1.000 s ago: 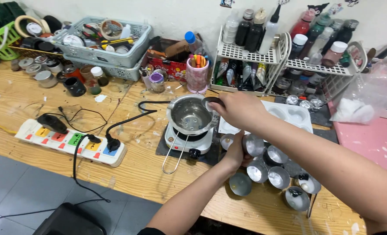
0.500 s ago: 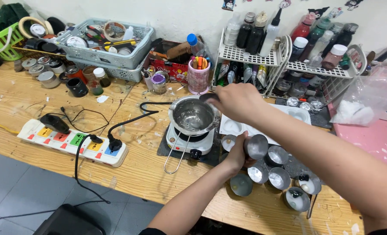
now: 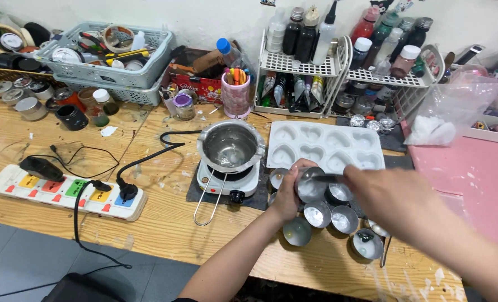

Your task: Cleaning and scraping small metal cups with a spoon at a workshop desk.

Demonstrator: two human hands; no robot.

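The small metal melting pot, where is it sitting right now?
In the head view the melting pot sits on the small white hot plate at table centre, left of the white heart mould tray and just up-left of the left hand.

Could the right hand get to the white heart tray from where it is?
Probably yes. The right hand hovers over the small metal cups, and the white heart mould lies flat just behind them with nothing on top. Only the cup held by the left hand sits close by.
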